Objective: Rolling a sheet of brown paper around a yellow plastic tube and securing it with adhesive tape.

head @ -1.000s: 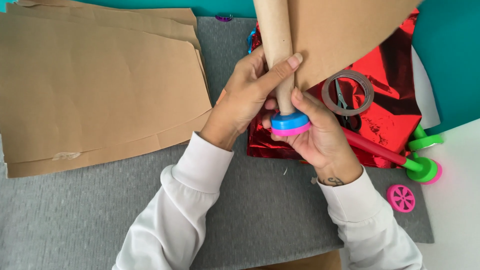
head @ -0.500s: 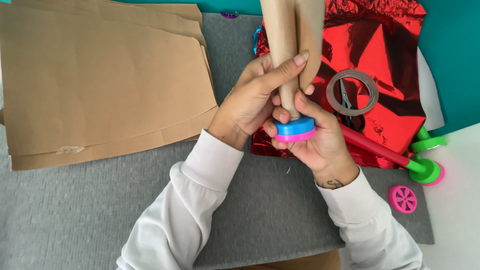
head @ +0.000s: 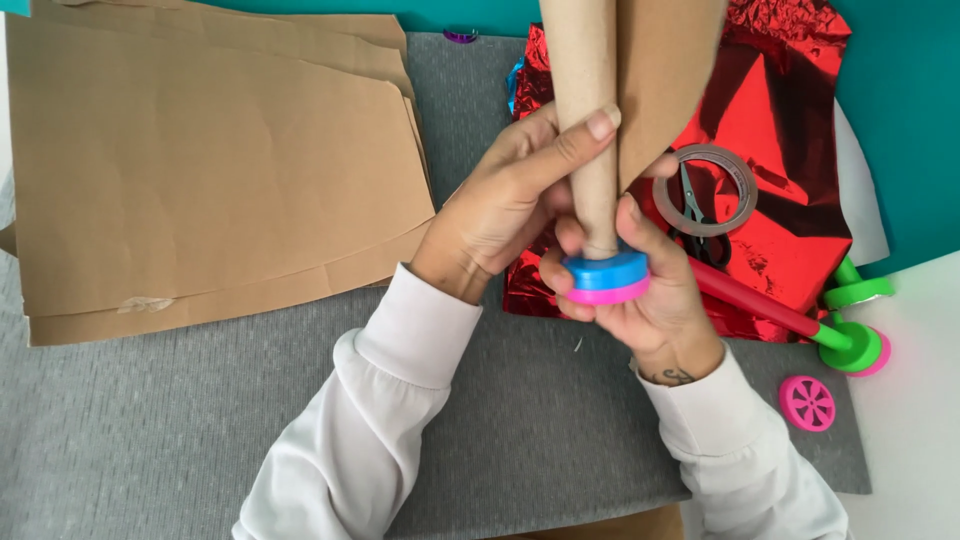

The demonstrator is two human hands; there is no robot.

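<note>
A brown paper sheet rolled into a tube stands upright toward the camera, a loose flap spreading to its right. My left hand wraps around the tube's lower part, thumb pressed across its front. Under it, my right hand grips a blue and pink round cap at the tube's bottom end. The tube's tip sits in the cap's top.
Brown cardboard sheets lie at the left on a grey felt mat. Red foil lies behind the hands with a tape roll and scissors on it. At the right lie a red and green stick and a pink wheel.
The paper's loose flap has pulled in, uncovering more red foil. Both hands with the tube and cap have shifted slightly right and down.
</note>
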